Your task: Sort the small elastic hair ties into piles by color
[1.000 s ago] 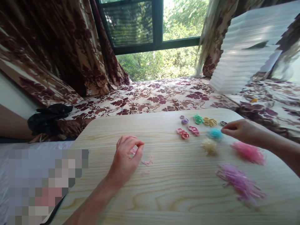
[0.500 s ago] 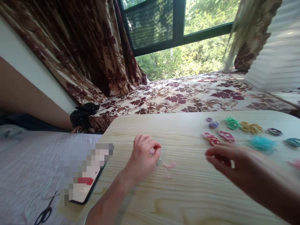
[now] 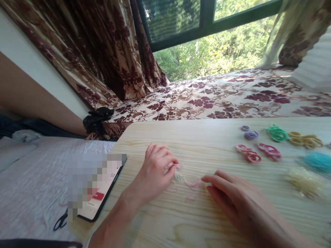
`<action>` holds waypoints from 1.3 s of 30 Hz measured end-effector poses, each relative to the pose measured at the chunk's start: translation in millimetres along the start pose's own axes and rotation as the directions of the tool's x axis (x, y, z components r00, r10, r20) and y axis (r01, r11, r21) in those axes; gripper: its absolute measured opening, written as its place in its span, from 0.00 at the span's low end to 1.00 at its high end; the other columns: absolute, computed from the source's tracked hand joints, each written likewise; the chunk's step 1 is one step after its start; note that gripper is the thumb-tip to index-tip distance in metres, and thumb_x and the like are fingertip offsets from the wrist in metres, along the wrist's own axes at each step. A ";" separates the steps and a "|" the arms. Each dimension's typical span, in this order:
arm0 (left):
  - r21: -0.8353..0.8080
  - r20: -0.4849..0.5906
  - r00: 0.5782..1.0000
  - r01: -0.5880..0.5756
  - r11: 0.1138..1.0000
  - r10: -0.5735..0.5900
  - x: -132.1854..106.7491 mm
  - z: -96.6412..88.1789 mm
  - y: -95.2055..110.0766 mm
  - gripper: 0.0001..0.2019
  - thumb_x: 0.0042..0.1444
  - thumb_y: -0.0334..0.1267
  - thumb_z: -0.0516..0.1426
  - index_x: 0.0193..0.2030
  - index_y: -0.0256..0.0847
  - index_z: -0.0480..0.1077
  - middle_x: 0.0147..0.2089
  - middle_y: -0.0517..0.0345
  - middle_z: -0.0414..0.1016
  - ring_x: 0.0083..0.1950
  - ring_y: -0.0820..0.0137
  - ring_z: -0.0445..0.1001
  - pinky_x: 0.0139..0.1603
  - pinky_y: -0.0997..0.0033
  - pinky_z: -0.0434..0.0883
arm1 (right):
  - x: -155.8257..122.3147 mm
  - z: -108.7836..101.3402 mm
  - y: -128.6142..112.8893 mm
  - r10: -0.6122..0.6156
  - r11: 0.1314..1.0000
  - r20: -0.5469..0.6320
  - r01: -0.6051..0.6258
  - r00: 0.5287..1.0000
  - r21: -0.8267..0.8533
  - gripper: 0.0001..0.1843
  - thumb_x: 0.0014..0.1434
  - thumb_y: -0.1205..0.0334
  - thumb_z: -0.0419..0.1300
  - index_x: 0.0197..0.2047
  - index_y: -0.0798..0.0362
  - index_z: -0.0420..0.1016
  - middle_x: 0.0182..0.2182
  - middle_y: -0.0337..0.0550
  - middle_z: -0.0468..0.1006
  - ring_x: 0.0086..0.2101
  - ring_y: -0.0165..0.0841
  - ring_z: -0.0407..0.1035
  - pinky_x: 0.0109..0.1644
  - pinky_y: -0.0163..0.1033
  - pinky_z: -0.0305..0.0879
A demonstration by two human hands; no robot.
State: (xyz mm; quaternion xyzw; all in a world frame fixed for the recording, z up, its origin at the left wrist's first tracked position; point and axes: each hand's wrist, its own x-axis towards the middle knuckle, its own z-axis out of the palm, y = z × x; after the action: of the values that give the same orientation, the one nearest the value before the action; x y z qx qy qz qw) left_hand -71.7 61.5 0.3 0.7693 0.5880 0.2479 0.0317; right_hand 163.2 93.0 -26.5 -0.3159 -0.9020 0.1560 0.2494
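My left hand (image 3: pixel 158 169) rests over the wooden table with its fingers curled, the thumb and forefinger closed on small pink rubber bands (image 3: pixel 177 166). Just beside its fingertips lie pale whitish-green bands (image 3: pixel 179 177). My right hand (image 3: pixel 234 196) reaches in from the right, forefinger and thumb slightly apart and nothing visible between them. Its fingertips are right by a little cluster of thin pink bands (image 3: pixel 192 184); whether they touch cannot be made out. Another faint pink piece (image 3: pixel 190 198) lies nearer to me.
Purple (image 3: pixel 251 134), green (image 3: pixel 278 133), yellow (image 3: pixel 305 139), red (image 3: pixel 252 157) and pink hair ties (image 3: pixel 269 151) lie at the right. Turquoise (image 3: pixel 318 161) and cream band piles (image 3: pixel 305 182) sit nearer. A phone (image 3: pixel 103 189) is at the table's left edge; scissors (image 3: pixel 61 220) lie beyond.
My right hand has moved left, from beside the hair ties to the small pink bands. The left hand stays about where it was. The view has turned slightly right, showing the cream pile.
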 end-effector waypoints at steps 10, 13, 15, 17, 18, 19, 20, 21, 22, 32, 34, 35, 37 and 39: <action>-0.024 0.060 0.996 0.068 0.997 -0.066 -2.5 -8.8 3.4 0.07 0.59 0.30 0.58 0.36 0.45 0.76 0.39 0.59 0.76 0.51 0.65 0.69 0.65 0.50 0.55 | 0.7 0.2 -2.0 -0.097 0.989 -0.051 0.091 0.994 -0.113 0.14 0.64 0.71 0.48 0.44 0.47 0.72 0.29 0.38 0.75 0.28 0.30 0.73 0.30 0.32 0.66; -0.031 0.078 0.994 0.078 0.996 -0.076 -2.3 -12.0 2.2 0.06 0.59 0.30 0.59 0.37 0.45 0.76 0.39 0.60 0.75 0.49 0.65 0.68 0.62 0.54 0.58 | -0.7 0.5 -2.1 -0.079 0.990 -0.025 0.075 0.997 -0.123 0.13 0.64 0.70 0.49 0.41 0.46 0.72 0.30 0.37 0.76 0.29 0.30 0.73 0.31 0.32 0.67; -0.040 0.102 0.992 0.082 0.996 -0.078 -2.1 -14.1 0.7 0.07 0.59 0.30 0.59 0.38 0.46 0.77 0.37 0.61 0.74 0.49 0.66 0.68 0.62 0.55 0.59 | -0.1 0.6 -2.1 -0.089 0.989 -0.034 0.084 0.995 -0.122 0.12 0.64 0.69 0.49 0.38 0.46 0.72 0.28 0.37 0.75 0.28 0.30 0.73 0.29 0.32 0.66; -0.045 0.127 0.990 0.075 0.996 -0.069 -2.3 -15.0 -0.2 0.08 0.59 0.30 0.59 0.39 0.47 0.78 0.36 0.61 0.74 0.49 0.66 0.68 0.62 0.55 0.58 | 2.0 0.5 -2.0 -0.108 0.988 -0.060 0.100 0.992 -0.116 0.11 0.64 0.68 0.49 0.37 0.47 0.72 0.27 0.37 0.75 0.26 0.30 0.72 0.28 0.32 0.66; -0.046 0.139 0.988 0.067 0.997 -0.060 -2.6 -15.0 -0.3 0.09 0.59 0.29 0.59 0.39 0.48 0.78 0.35 0.61 0.73 0.48 0.66 0.68 0.62 0.55 0.59 | 3.1 0.4 -2.0 -0.113 0.988 -0.072 0.105 0.991 -0.114 0.11 0.64 0.67 0.49 0.36 0.47 0.72 0.27 0.37 0.75 0.25 0.30 0.72 0.27 0.32 0.65; -0.048 0.148 0.988 0.057 0.997 -0.049 -2.9 -14.6 -0.1 0.10 0.59 0.28 0.58 0.40 0.48 0.78 0.35 0.61 0.74 0.49 0.66 0.68 0.62 0.56 0.59 | 4.2 0.2 -2.0 -0.118 0.988 -0.076 0.109 0.990 -0.113 0.11 0.64 0.67 0.49 0.36 0.47 0.72 0.27 0.36 0.75 0.25 0.30 0.72 0.27 0.32 0.65; -0.048 0.156 0.987 0.046 0.998 -0.038 -3.2 -14.1 0.2 0.11 0.58 0.27 0.58 0.41 0.48 0.78 0.36 0.61 0.74 0.49 0.66 0.68 0.61 0.56 0.59 | 5.0 0.0 -2.2 -0.120 0.987 -0.078 0.111 0.990 -0.113 0.12 0.64 0.67 0.49 0.36 0.46 0.72 0.27 0.36 0.75 0.25 0.29 0.72 0.27 0.32 0.65; -0.048 0.165 0.986 0.037 0.998 -0.028 -3.6 -13.4 0.6 0.12 0.58 0.27 0.58 0.42 0.48 0.77 0.36 0.61 0.74 0.49 0.66 0.68 0.61 0.56 0.60 | 5.4 -0.2 -2.4 -0.123 0.987 -0.078 0.114 0.989 -0.114 0.12 0.64 0.67 0.48 0.36 0.46 0.71 0.27 0.36 0.75 0.25 0.29 0.72 0.26 0.32 0.65; -0.046 0.174 0.985 0.029 0.999 -0.020 -3.8 -12.9 1.0 0.12 0.57 0.26 0.59 0.43 0.48 0.77 0.37 0.61 0.75 0.49 0.66 0.68 0.61 0.56 0.60 | 5.5 -0.3 -2.7 -0.126 0.986 -0.077 0.116 0.989 -0.117 0.12 0.64 0.68 0.48 0.36 0.47 0.71 0.26 0.36 0.75 0.25 0.29 0.72 0.26 0.32 0.66; -0.006 0.155 0.986 0.070 0.998 -0.069 -2.4 -12.5 3.4 0.06 0.59 0.28 0.58 0.36 0.43 0.75 0.36 0.60 0.73 0.47 0.66 0.68 0.63 0.52 0.58 | 4.2 -0.2 -2.5 -0.133 0.985 -0.105 0.120 0.985 -0.121 0.12 0.64 0.67 0.47 0.36 0.46 0.70 0.25 0.35 0.74 0.24 0.28 0.71 0.26 0.32 0.64; -0.011 0.149 0.987 0.066 0.998 -0.063 -3.2 -13.4 4.0 0.06 0.59 0.29 0.58 0.38 0.44 0.75 0.37 0.60 0.73 0.48 0.67 0.68 0.65 0.51 0.56 | 3.6 -0.2 -1.6 -0.126 0.987 -0.098 0.115 0.987 -0.115 0.12 0.64 0.67 0.48 0.36 0.46 0.70 0.25 0.35 0.74 0.24 0.29 0.71 0.26 0.32 0.64; -0.014 0.153 0.987 0.058 0.998 -0.055 -3.7 -13.9 4.5 0.06 0.59 0.28 0.58 0.38 0.43 0.74 0.38 0.60 0.73 0.48 0.67 0.68 0.65 0.52 0.56 | 3.1 -0.3 -1.3 -0.123 0.987 -0.090 0.113 0.988 -0.113 0.12 0.64 0.67 0.48 0.36 0.46 0.70 0.26 0.35 0.74 0.24 0.29 0.71 0.26 0.33 0.64; -0.017 0.172 0.985 0.035 0.999 -0.031 -4.8 -14.7 5.7 0.05 0.59 0.29 0.58 0.37 0.43 0.73 0.38 0.60 0.73 0.49 0.67 0.68 0.64 0.55 0.58 | 2.2 -0.5 -1.2 -0.112 0.988 -0.075 0.103 0.991 -0.111 0.11 0.64 0.65 0.48 0.36 0.45 0.71 0.26 0.36 0.74 0.24 0.31 0.71 0.26 0.34 0.64; -0.013 0.200 0.980 0.014 1.000 -0.011 -5.8 -14.7 7.2 0.05 0.58 0.29 0.58 0.34 0.42 0.71 0.39 0.61 0.74 0.50 0.68 0.68 0.64 0.57 0.57 | 1.6 -1.1 -1.6 -0.103 0.990 -0.058 0.096 0.993 -0.107 0.11 0.64 0.65 0.48 0.36 0.45 0.71 0.26 0.37 0.74 0.25 0.32 0.71 0.25 0.35 0.63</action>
State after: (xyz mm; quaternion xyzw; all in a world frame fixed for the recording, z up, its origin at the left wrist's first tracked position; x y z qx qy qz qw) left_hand -72.5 50.3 13.5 0.7862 0.5850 0.1736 0.0977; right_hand 161.9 93.0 -24.3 -0.2878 -0.9153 0.0861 0.2685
